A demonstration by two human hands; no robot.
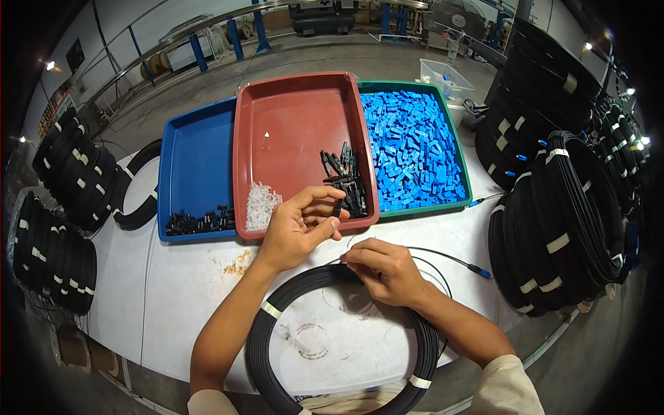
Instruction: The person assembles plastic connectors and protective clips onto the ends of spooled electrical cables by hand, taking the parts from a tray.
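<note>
**Two hands meet over a coil of black cable**

Near the middle of the frame the left hand (299, 228) is raised just below the red tray (277, 117), its fingertips pinched on a small black connector piece (337, 207). The right hand (384, 270) sits just to its lower right, fingers curled and closed on a thin cable end (346, 257) that rises from the black cable coil (277, 318). The two hands are close together but not touching.

The coil lies flat on the white tabletop (180, 277) in the lower centre, bound with white tape bands, and both forearms cross over it. A thin lead runs from the right hand toward the right, ending in a blue-tipped connector (481, 271) resting on the tabletop.

The red tray, at upper centre, holds a heap of black connector parts (346, 176) at its lower right and a small pile of clear plastic bits (261, 205) at its lower left. To its left stands a blue tray (197, 159) with a row of black pieces (197, 223) along its near edge. To its right a green tray (460, 145) is filled with blue plastic parts (411, 145).

Stacks of taped black cable coils (553, 207) crowd the right side of the frame, and more coils (62, 207) stand at the left edge.
</note>
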